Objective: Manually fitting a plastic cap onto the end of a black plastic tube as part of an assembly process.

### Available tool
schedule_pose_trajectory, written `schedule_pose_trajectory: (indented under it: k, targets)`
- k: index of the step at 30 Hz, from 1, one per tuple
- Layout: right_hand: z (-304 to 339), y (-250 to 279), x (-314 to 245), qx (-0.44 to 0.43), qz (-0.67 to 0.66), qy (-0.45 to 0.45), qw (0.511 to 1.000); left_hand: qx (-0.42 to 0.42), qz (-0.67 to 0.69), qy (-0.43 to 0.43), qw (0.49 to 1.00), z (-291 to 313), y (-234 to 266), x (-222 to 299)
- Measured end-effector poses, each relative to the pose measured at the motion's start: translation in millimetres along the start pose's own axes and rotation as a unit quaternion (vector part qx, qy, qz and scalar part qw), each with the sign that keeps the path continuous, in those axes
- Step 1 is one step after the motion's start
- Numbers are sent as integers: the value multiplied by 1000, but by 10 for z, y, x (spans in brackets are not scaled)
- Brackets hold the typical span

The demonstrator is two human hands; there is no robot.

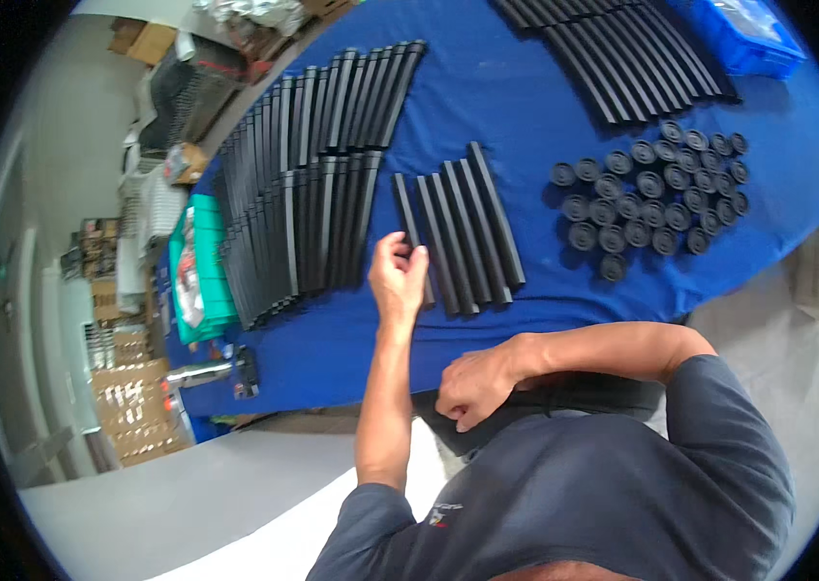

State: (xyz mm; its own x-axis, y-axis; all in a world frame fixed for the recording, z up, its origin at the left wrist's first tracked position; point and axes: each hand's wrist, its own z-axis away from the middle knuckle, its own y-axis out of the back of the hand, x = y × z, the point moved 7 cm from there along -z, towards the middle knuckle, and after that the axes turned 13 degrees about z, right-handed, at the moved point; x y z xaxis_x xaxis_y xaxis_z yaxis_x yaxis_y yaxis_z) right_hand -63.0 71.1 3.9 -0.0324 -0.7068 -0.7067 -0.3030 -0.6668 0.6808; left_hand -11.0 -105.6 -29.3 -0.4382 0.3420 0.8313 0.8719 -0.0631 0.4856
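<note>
My left hand (398, 279) is at a small group of black tubes (467, 232) lying side by side on the blue cloth. Its curled fingers and thumb are on either side of the leftmost black tube (404, 203), which lies a little apart from the others. Part of that tube is hidden by the hand. My right hand (477, 387) rests low by my lap, just off the table's near edge. The fingers are bent inward in a loose fist, and its palm is out of sight.
Long rows of black tubes (332, 107) lie at the left, beside a green bin (211, 252). Several round black caps (651, 181) stand at the right. More tubes (622, 58) and a blue crate (768, 58) are at the far right. A dark tool (247, 373) lies near the left edge.
</note>
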Motion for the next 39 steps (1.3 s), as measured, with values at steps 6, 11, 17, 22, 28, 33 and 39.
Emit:
schedule_pose_trajectory:
  k: [6, 11, 17, 22, 28, 33, 39]
  targets:
    - [1253, 1500, -127, 341, 385, -313, 799, 43, -25, 0, 999, 18, 18, -14]
    - [2000, 1833, 397, 180, 504, -516, 669, 60, -13, -8, 998, 11, -14, -7]
    - [2048, 1712, 784, 88, 467, -582, 660, 51, -21, 22, 998, 26, -52, -19]
    - [2021, 1756, 820, 127, 455, -595, 650, 45, -22, 22, 999, 27, -73, -44]
    - [1682, 1597, -64, 363, 395, -465, 704, 71, -29, -46, 996, 55, -59, -79]
    - [1521, 686, -99, 333, 285, -520, 733, 70, -9, -35, 997, 49, -50, -86]
    - [1604, 404, 51, 332, 300, -556, 701, 42, -7, -32, 999, 14, -15, 28]
